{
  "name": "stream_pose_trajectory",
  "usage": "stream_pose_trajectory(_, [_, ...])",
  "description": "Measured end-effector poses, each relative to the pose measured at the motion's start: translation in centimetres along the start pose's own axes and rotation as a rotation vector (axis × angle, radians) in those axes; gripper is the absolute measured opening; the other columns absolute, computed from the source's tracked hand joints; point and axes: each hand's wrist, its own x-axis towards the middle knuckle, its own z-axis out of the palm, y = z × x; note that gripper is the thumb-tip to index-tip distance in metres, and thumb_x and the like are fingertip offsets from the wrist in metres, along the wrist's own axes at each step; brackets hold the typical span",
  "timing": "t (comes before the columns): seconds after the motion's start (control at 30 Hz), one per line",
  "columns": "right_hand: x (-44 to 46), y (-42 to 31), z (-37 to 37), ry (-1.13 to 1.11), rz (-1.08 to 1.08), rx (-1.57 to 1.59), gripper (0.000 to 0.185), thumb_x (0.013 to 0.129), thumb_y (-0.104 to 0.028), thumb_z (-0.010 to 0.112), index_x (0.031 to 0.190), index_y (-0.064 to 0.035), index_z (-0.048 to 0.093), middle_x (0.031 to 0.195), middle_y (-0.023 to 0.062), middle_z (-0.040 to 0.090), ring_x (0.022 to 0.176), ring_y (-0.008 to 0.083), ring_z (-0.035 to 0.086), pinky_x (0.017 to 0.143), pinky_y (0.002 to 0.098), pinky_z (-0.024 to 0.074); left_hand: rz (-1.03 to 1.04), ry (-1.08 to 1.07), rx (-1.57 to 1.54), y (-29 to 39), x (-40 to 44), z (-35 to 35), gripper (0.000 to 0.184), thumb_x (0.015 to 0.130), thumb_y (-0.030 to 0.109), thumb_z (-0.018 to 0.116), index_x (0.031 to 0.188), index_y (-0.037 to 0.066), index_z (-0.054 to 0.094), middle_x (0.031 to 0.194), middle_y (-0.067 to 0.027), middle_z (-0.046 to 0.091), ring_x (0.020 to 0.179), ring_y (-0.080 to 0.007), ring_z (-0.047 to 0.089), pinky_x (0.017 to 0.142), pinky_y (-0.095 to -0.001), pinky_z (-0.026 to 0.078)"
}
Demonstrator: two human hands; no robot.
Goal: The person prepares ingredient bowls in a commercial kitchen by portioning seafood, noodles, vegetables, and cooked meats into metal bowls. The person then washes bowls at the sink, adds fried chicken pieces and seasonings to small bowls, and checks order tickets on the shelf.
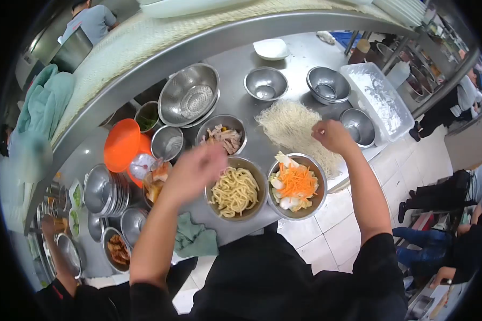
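Note:
My left hand (201, 167) is smeared by motion above the left rim of a metal bowl of thick yellow noodles (234, 191). Whether it holds anything is hidden by the blur. My right hand (333, 135) is at the right side of a pile of thin dry noodles (289, 124), its fingers curled together; what is in them, if anything, does not show. Just below that pile stands a metal bowl with shredded carrot (296, 183) over chopped cabbage. Behind my left hand, another metal bowl holds sliced meat (224, 140).
Metal bowls (266, 83) and a plastic tub (380, 99) stand at the back and right. At left are a perforated bowl (190, 95), orange bowls (122, 145), stacked bowls (104, 190) and a green cloth (195, 236). A raised shelf edge (219, 32) spans the back. Other people are nearby.

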Motion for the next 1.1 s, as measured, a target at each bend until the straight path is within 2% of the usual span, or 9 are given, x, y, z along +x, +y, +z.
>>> stream_pose_trajectory(0.17, [-0.7, 6.0, 4.1, 0.011, -0.385, -0.104, 0.019, 0.084, -0.023, 0.064, 0.086, -0.0055, 0.070, 0.092, 0.0152, 0.069, 0.093, 0.0349, 0.064, 0.081, 0.0472, 0.0517, -0.220, 0.327, -0.054, -3.8, 20.1, 4.6, 0.041, 0.091, 0.021, 0.065, 0.117, -0.010, 0.056, 0.090, -0.0142, 0.068, 0.070, -0.0178, 0.067, 0.055, -0.0299, 0.055])
stream_pose_trajectory(0.27, [-0.8, 5.9, 5.7, 0.053, -0.190, -0.099, 0.020, 0.084, -0.025, 0.064, 0.088, -0.0058, 0.068, 0.099, 0.0151, 0.066, 0.100, 0.0350, 0.060, 0.084, 0.0471, 0.0506, -0.447, 0.348, -0.100, -3.5, 25.7, 6.5, 0.033, 0.092, 0.020, 0.063, 0.105, -0.010, 0.060, 0.084, -0.0160, 0.068, 0.063, -0.0218, 0.069, 0.045, -0.0304, 0.053])
stream_pose_trajectory(0.47, [1.0, 8.0, 6.6, -0.101, -0.263, -0.142, 0.025, 0.085, -0.027, 0.067, 0.093, -0.0042, 0.068, 0.107, 0.0195, 0.065, 0.106, 0.0389, 0.059, 0.088, 0.0470, 0.0504, -0.306, 0.390, -0.283, -9.1, 30.9, 7.2, 0.035, 0.088, 0.016, 0.063, 0.102, -0.015, 0.057, 0.077, -0.0216, 0.067, 0.058, -0.0264, 0.069, 0.042, -0.0362, 0.053])
stream_pose_trajectory(0.53, [-0.8, 3.4, 2.3, -0.088, -0.080, -0.059, 0.031, 0.084, -0.027, 0.070, 0.104, -0.0027, 0.066, 0.113, 0.0205, 0.064, 0.107, 0.0393, 0.060, 0.090, 0.0476, 0.0490, -0.196, 0.532, -0.110, -2.3, 22.7, 5.6, 0.036, 0.086, 0.017, 0.061, 0.100, -0.016, 0.056, 0.075, -0.0199, 0.066, 0.056, -0.0240, 0.068, 0.045, -0.0353, 0.052])
stream_pose_trajectory(0.67, [-5.1, -7.5, -2.6, 0.087, -0.526, 0.044, 0.043, 0.084, -0.025, 0.072, 0.118, -0.0012, 0.062, 0.116, 0.0198, 0.063, 0.106, 0.0372, 0.061, 0.091, 0.0458, 0.0500, -0.150, 0.665, 0.007, 1.0, 4.6, 0.5, 0.026, 0.086, 0.016, 0.059, 0.098, -0.007, 0.060, 0.073, -0.0122, 0.065, 0.053, -0.0188, 0.064, 0.047, -0.0312, 0.050])
stream_pose_trajectory(0.87, [-13.9, -21.7, 2.2, -0.463, -1.174, 0.178, 0.050, 0.086, -0.034, 0.069, 0.122, -0.0001, 0.058, 0.123, 0.0197, 0.056, 0.105, 0.0349, 0.060, 0.089, 0.0417, 0.0520, -0.294, 1.067, 0.028, -0.5, -20.0, 0.2, 0.021, 0.085, 0.014, 0.060, 0.099, -0.002, 0.062, 0.076, -0.0021, 0.062, 0.068, -0.0105, 0.059, 0.063, -0.0279, 0.050])
stream_pose_trajectory(1.03, [-16.3, -29.2, 15.7, -0.600, -1.107, -0.158, 0.074, 0.089, -0.051, 0.061, 0.142, -0.0019, 0.045, 0.154, 0.0297, 0.023, 0.141, 0.0486, 0.026, 0.107, 0.0596, 0.0347, -0.277, 1.237, -0.597, -5.5, -31.3, 5.4, 0.033, 0.083, -0.001, 0.058, 0.115, -0.002, 0.052, 0.105, -0.0093, 0.061, 0.093, -0.0145, 0.060, 0.083, -0.0282, 0.050])
stream_pose_trajectory(1.07, [-16.1, -30.7, 16.6, -0.667, -1.050, -0.236, 0.080, 0.089, -0.057, 0.058, 0.148, -0.0056, 0.039, 0.161, 0.0253, 0.004, 0.146, 0.0496, 0.007, 0.112, 0.0644, 0.0224, -0.329, 1.203, -0.748, -5.6, -32.9, 6.2, 0.039, 0.083, -0.003, 0.057, 0.121, -0.002, 0.049, 0.110, -0.0109, 0.061, 0.095, -0.0170, 0.062, 0.084, -0.0303, 0.051])
stream_pose_trajectory(1.1, [-15.9, -31.3, 18.7, -0.525, -1.086, -0.210, 0.076, 0.087, -0.053, 0.061, 0.145, -0.0071, 0.043, 0.159, 0.0243, 0.012, 0.145, 0.0489, 0.012, 0.111, 0.0637, 0.0244, -0.309, 1.192, -0.862, -5.9, -34.2, 6.9, 0.044, 0.083, -0.004, 0.054, 0.126, -0.003, 0.049, 0.113, -0.0123, 0.061, 0.102, -0.0214, 0.063, 0.087, -0.0349, 0.054])
